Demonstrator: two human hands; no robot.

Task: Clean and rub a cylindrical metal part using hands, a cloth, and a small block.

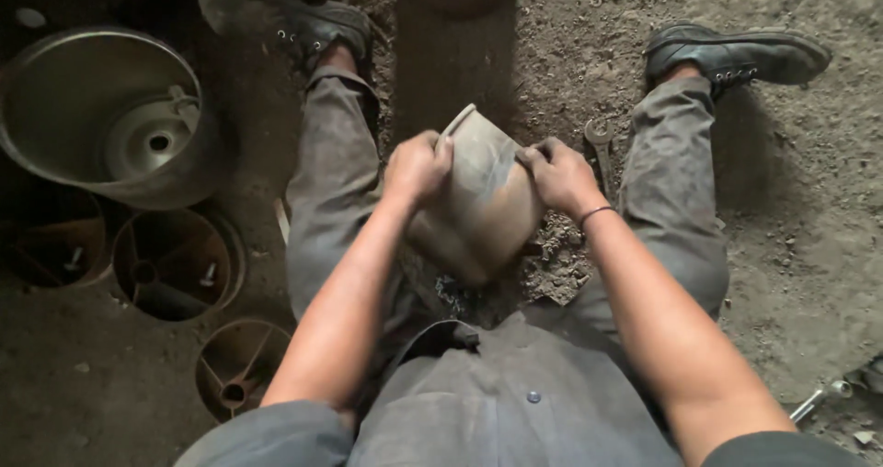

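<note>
I am sitting on a dirt floor with my legs apart. Both hands grip a dull metal bowl-shaped part [483, 200], held tilted between my knees. My left hand [417, 166] clasps its left rim, fingers curled over the edge. On the right side, my right hand [561, 175] holds the part, with a dark band on the wrist. A small heap of grit and debris [556, 265] lies on the ground just below the part.
A wrench [600, 145] lies on the dirt by my right knee. At left stand a large metal basin with a hub [101, 113] and three rusty round spoked shells [175, 265]. A metal bolt or rod [819, 401] lies at lower right.
</note>
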